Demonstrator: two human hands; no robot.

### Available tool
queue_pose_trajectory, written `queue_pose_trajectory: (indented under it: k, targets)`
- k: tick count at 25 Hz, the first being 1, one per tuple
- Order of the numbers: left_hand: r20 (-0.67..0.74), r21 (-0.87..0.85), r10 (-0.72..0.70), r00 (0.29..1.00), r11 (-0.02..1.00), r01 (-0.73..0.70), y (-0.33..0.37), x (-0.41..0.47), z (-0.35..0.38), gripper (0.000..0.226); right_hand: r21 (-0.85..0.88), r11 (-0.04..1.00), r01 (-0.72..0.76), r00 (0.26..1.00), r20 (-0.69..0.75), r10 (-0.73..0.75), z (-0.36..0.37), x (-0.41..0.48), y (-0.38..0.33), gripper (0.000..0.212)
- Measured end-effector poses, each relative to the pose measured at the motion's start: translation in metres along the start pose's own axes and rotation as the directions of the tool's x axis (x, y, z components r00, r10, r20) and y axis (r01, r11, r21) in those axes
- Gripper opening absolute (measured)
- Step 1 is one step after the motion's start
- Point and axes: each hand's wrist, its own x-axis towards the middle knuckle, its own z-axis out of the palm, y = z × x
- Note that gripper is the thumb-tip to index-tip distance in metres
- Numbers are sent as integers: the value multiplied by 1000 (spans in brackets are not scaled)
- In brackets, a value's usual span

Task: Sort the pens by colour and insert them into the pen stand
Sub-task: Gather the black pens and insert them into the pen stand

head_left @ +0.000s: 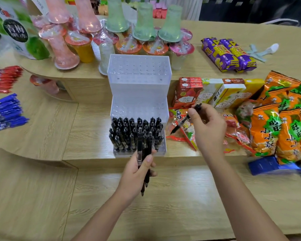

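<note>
Pinched one black pen between thumb and fingers of the right hand, right of centre in the frame, above the snack bags and just right of the stand. Slanted from button end at upper right to tip at lower left, aimed toward the stand's lowest tier. Hung clear of the stand, touching nothing of it.

Clenched the left hand round a bundle of black pens, low in the centre of the frame, directly in front of the stand. Stood nearly upright in the picture, tips toward the bottom edge.

Already crowded the lowest tier with stored pens, all black; showed only bare holes in the middle and top tiers. Lay well apart at the far left edge: blue pens, with red pens above them.

Judged the right hand the readier for the next insertion, with a single pen in its grasp. Probably called for a swing leftward and a turn of the long axis toward upright, tip down, over a free hole. Could not tell which holes in the lowest tier were free.
</note>
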Motion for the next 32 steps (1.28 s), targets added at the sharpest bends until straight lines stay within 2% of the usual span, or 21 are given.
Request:
queue_pose_trajectory:
  k: [3,8,14,17,19,21,22,24,26,29,32]
  targets:
    - [-20,-19,-8,1000,1000,7,0,1,0,34,-114,988,106,993,54,-101,25,9,18,16]
    - [-61,6,-13,998,1000,14,1,2,-2,33,-145,971,190,975,140,-170,51,5,46,19]
    - [-39,-35,-5,999,999,4,4,4,1,29,-298,915,272,904,405,-137,59,4,71,17]
    - [-37,-82,0,999,997,-3,7,5,4,23,-318,918,239,911,400,-99,57,4,67,18]
    - [-32,-97,2,999,995,-5,8,6,5,23,-328,932,151,943,332,-36,48,0,58,22]
    - [-25,-89,2,1000,996,-4,9,6,5,22,-211,975,65,954,299,2,34,-12,44,15]
    - [-17,-85,-2,1000,996,0,10,7,5,21,-119,992,37,936,352,7,27,-20,35,11]
    - [4,-79,-14,1000,997,14,9,7,7,17,19,1000,-23,845,535,9,18,-38,19,11]
    - [23,-80,-21,1000,997,22,10,6,10,13,138,988,-71,801,598,-26,13,-48,14,11]
    - [59,-55,-17,998,998,20,9,6,12,12,262,956,-133,819,572,-42,6,-50,14,12]
    - [83,-60,-18,996,998,23,7,6,14,14,204,975,-85,847,531,-37,7,-50,12,11]
